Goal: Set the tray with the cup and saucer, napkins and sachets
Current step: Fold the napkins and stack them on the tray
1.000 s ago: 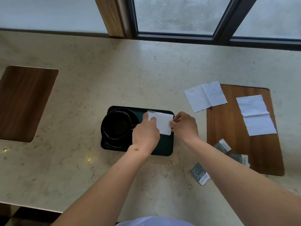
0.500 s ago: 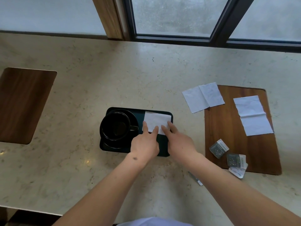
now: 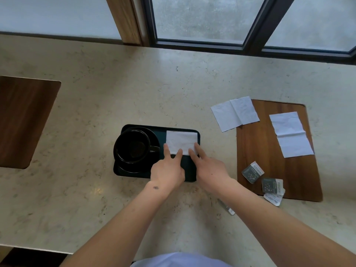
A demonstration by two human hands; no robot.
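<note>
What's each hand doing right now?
Left hand: open, fingertips pressing the folded napkin.
Right hand: open, fingertips on the same napkin.

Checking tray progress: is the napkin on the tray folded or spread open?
Folded: the napkin is a compact rectangle on the tray, smaller than the unfolded napkins nearby.

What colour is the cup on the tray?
Black. The cup sits on a black saucer in the dark tray, seen best in the head view.

both hands' fingertips (image 3: 167, 149) pressing folded napkin (image 3: 181, 141), dark tray (image 3: 192, 170), apparently flat
</note>
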